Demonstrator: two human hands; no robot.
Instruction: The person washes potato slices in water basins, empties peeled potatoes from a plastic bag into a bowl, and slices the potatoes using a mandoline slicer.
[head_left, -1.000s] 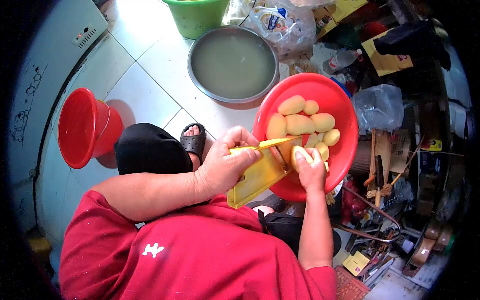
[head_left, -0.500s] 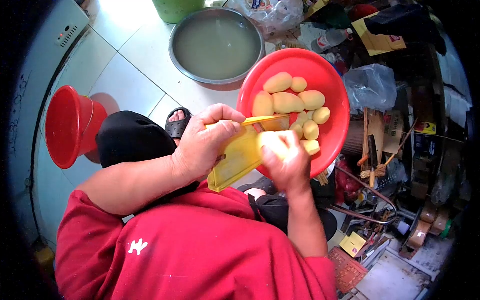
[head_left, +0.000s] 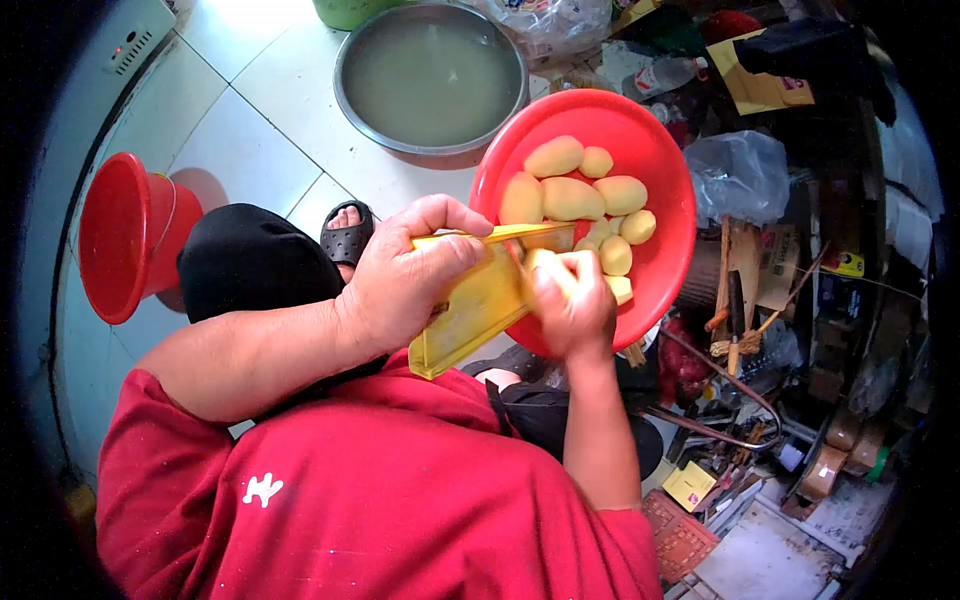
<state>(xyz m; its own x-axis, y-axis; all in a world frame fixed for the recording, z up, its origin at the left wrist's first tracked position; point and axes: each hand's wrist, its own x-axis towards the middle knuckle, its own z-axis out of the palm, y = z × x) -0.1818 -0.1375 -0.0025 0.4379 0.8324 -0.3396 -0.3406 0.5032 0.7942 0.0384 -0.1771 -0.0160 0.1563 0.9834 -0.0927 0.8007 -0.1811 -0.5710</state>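
Two bare hands, working close together but on different things. Our left hand [head_left: 405,262] is clamped on the yellow slicer [head_left: 468,315], thumb and fingers pinching its upper edge. Our right hand [head_left: 582,312] is closed round a held potato [head_left: 548,268], peeled and pale yellow, up against the slicer's face; slightly blurred, and the fingers hide much of it, so we can't tell its full shape.

Slicer is tilted: far end over the left part of the red basin [head_left: 672,185], near end outside the basin, above our lap. Inside the basin, loose potatoes [head_left: 573,199], also peeled, lie grouped round the middle and toward the far left edge. Mixed sizes, long ones and small round ones, several touching. One cut piece [head_left: 619,290] sits just beside our right hand.

Past the basin's far left side, a grey tub [head_left: 430,85] of cloudy water stands on the tiled floor [head_left: 245,135]. Green bucket [head_left: 347,12] behind it, only partly in view. Red bucket [head_left: 112,240] well apart, off to our left, tipped toward us in the view. Clear plastic bag [head_left: 738,177] near the basin's right edge, bottle [head_left: 665,77] beyond.
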